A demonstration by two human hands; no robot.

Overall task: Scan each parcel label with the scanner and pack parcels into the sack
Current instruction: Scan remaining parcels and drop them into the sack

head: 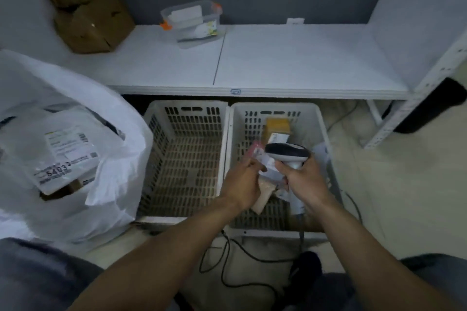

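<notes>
A black cable (227,272) loops over the floor nearest the person; above it both forearms reach out over the right crate (321,134). The left hand (243,174) has its fingers curled round a soft parcel (264,195), pale at its near end and pink at its far end, held tilted above the crate; a white label (266,163) shows on the part beyond the fingers. The right hand (300,179) is wrapped tight round the grip of the scanner (286,153); the scanner's dark head sits just over the parcel's labelled end, its lead running down from the grip's base. Deeper in the right crate lies a brown box (276,125); the left crate (187,159) stands touching it on the left, both on the floor by the bench's near edge. Left of the crates the white sack (111,134) gapes open, with a labelled parcel (65,156) lying face up inside. Beyond, on the bench (290,63), a clear tub (192,20) stands at the far edge; brown cartons (93,23) are stacked at the far left corner.
</notes>
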